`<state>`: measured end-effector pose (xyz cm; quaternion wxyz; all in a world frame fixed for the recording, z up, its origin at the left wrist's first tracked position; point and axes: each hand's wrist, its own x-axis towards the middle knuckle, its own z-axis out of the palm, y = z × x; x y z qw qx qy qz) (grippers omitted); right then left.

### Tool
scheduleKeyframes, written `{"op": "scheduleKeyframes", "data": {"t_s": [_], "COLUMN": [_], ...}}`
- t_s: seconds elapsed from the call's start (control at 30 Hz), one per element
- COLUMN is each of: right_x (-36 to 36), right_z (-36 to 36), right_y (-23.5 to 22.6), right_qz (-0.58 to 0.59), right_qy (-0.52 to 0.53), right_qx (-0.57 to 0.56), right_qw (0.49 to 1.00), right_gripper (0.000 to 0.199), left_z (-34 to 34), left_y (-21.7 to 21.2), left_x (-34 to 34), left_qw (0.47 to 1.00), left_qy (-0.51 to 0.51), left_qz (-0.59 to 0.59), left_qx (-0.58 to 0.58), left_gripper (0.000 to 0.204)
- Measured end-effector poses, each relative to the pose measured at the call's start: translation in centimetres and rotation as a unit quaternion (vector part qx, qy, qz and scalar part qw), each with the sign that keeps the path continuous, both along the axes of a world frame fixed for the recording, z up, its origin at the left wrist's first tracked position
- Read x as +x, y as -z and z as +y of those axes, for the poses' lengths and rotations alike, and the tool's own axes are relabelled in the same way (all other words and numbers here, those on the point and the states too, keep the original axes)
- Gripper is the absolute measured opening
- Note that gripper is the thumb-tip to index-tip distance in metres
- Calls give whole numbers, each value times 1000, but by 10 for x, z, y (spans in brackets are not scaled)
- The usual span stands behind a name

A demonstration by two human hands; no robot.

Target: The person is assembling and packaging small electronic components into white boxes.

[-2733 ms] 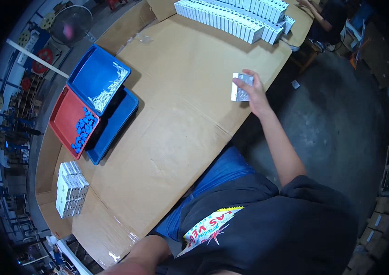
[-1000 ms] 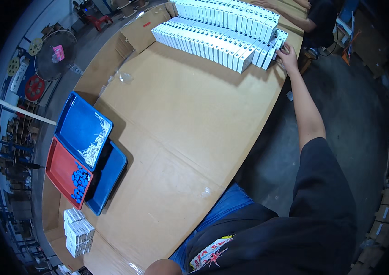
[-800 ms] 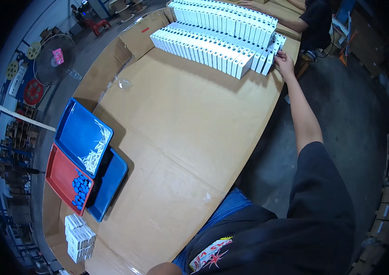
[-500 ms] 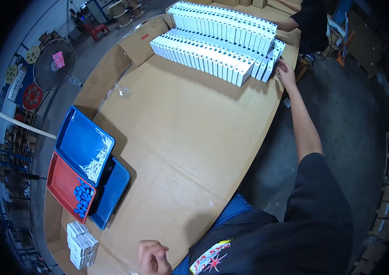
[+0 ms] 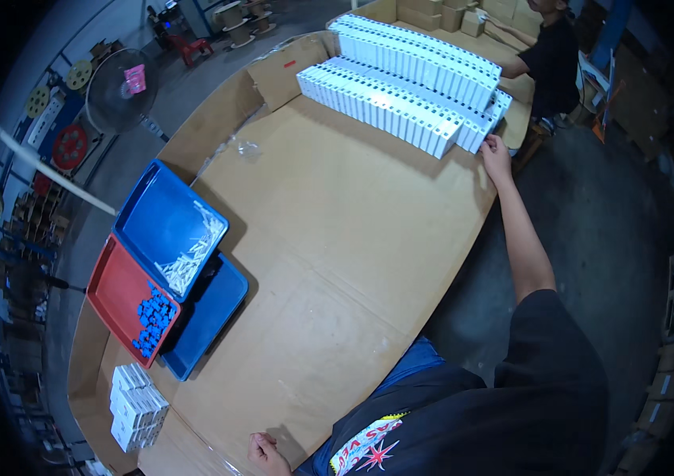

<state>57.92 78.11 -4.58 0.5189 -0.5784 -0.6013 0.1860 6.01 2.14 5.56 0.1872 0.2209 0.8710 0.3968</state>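
Note:
Slim white boxes with dark marks on top stand packed upright in long rows across the far part of the cardboard-lined table. At the right end of these rows my right hand reaches out, its fingers bent in against the lower corner of the end white box. My left hand is low in the picture over the near table edge, fingers curled in and nothing visible in them. Left of it lies a small stack of white flat pieces.
At the left, a blue tray holds white sticks, and a red tray holds small blue parts. Another blue tray sits partly beneath them. Crumpled clear plastic lies farther back. A co-worker is beyond the boxes at far right.
The view has shifted, so the table and trays sit differently in the picture. My right hand stays by the end of the box rows; my left hand has drawn lower, its fingers still curled.

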Motion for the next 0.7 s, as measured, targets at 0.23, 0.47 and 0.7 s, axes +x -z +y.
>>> {"op": "scheduleKeyframes", "data": {"t_s": [0.23,0.47,0.7], "right_x": [-70,-162,-419], "right_z": [-110,-217,-346], "right_y": [-44,-26,-127], "right_qz": [-47,-228,-114], "right_qy": [11,-90,-347], "right_qx": [-46,90,142], "right_qw": [998,965,920], "right_gripper": [41,33,30], "left_z": [-48,-130,-185], "left_y": [20,31,40], "left_x": [-49,-104,-184], "left_qw": [986,959,912], "left_qy": [-121,-180,-196], "left_qz": [42,214,359], "left_qx": [105,37,-19], "left_gripper": [22,20,26]}}
